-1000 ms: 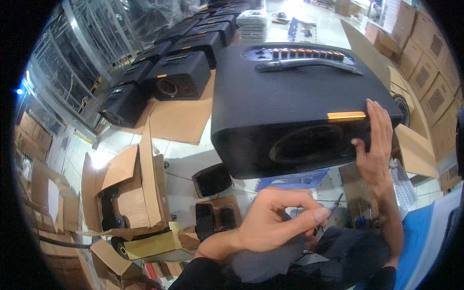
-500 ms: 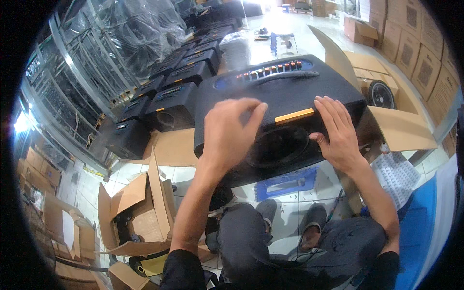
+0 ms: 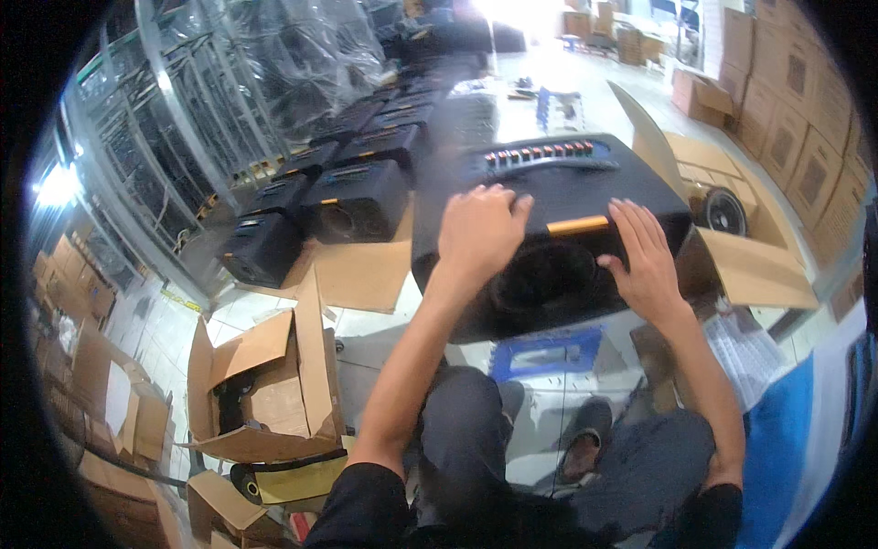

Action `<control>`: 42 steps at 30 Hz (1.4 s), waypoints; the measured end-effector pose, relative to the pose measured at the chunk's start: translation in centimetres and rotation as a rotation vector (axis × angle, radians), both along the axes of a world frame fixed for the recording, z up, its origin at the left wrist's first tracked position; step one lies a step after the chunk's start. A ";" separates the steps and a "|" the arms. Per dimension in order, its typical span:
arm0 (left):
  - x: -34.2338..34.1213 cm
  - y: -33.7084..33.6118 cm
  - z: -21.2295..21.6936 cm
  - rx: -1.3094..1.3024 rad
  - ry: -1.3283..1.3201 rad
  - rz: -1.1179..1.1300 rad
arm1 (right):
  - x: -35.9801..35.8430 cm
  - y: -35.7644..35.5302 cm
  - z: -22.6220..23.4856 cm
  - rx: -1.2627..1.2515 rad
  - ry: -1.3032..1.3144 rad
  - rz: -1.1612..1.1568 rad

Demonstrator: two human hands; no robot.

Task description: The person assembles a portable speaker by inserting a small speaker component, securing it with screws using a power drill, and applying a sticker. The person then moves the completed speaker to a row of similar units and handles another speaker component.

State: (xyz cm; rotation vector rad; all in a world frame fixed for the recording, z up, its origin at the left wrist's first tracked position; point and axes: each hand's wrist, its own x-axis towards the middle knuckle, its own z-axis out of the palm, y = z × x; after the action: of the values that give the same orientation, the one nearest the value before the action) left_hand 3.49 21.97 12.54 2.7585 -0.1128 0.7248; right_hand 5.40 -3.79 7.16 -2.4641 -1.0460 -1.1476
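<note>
A large black speaker cabinet [image 3: 631,174] stands in front of me, with a row of knobs on its top panel [image 3: 549,157]. A dark round opening [image 3: 549,274] shows in the side facing me. Along the near top edge runs an orange strip [image 3: 578,224]. My left hand [image 3: 483,233] rests on that edge left of the strip, fingers slightly bent and thumb apart, holding nothing. Flat on the edge at the strip's right end lies my right hand [image 3: 647,265], fingers stretched and thumb out over the front side.
Several similar black cabinets [image 3: 357,197] stand in rows at the far left. Open cardboard boxes [image 3: 265,375] lie left of my legs. A loose round speaker [image 3: 724,212] sits in a carton at right. Under the cabinet is a blue stool [image 3: 549,355]. Stacked cartons [image 3: 805,128] line the right.
My left hand has come down from a blurred, curled position above the edge to rest on the cabinet. My right hand stays by the strip's right end. The whole view has shifted slightly.
</note>
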 end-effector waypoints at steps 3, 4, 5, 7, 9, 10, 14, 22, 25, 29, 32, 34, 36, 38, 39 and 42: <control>-0.3 -0.3 -1.0 0.020 -0.176 -0.024 | 0.2 -0.6 0.0 0.003 0.020 0.020; -0.5 -0.2 -1.4 0.024 -0.245 -0.066 | 0.4 -1.0 0.1 -0.027 0.016 0.006; -0.8 -0.1 -1.9 0.040 -0.304 -0.098 | 0.5 -1.5 0.1 -0.033 -0.021 0.008; -1.5 0.5 -2.8 0.091 -0.468 -0.175 | 0.9 -2.9 0.2 0.050 -0.033 -0.059; -2.7 1.8 -3.7 0.093 -0.461 -0.186 | 1.2 -4.4 0.6 0.205 -0.007 -0.136; -3.3 2.4 -4.2 0.091 -0.481 -0.172 | 1.3 -5.1 0.7 0.252 -0.034 -0.185; -5.1 4.4 -6.0 0.033 -0.586 -0.025 | 0.8 -6.5 0.4 0.310 -0.096 -0.287; -7.5 6.8 -13.1 -0.573 -0.251 0.297 | 0.3 -8.7 -0.1 0.449 -0.037 -0.310; -7.5 8.8 -17.7 -0.793 -0.139 0.145 | 0.1 -13.0 -1.4 0.652 -0.050 -0.293; -11.4 10.9 -21.6 -1.202 0.120 0.188 | -4.7 -20.0 -7.1 0.699 0.198 -0.564; -14.5 12.2 -19.0 -0.985 0.330 0.201 | -7.8 -25.4 -11.1 0.512 0.440 -0.955; -14.4 12.8 -14.1 -1.125 0.360 0.209 | -9.9 -28.1 -13.2 0.499 0.460 -0.957; -15.7 11.0 -9.3 -0.664 0.139 0.211 | -10.6 -29.6 -14.8 0.501 0.537 -0.963; -15.5 7.5 -5.1 -0.522 0.071 0.029 | -11.2 -30.0 -16.5 0.501 0.638 -0.964; -14.7 5.2 -3.9 -0.647 0.083 -0.141 | -11.4 -29.9 -17.5 0.422 0.593 -0.978; -11.5 -1.4 -1.3 -0.221 0.524 -0.466 | -11.3 -29.0 -20.4 0.244 0.484 -0.943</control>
State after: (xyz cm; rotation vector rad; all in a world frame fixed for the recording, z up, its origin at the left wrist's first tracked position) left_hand -7.98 20.60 11.26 2.4701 -0.5045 -0.1034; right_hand -5.88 -32.75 -13.24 -2.8235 0.4233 -0.6915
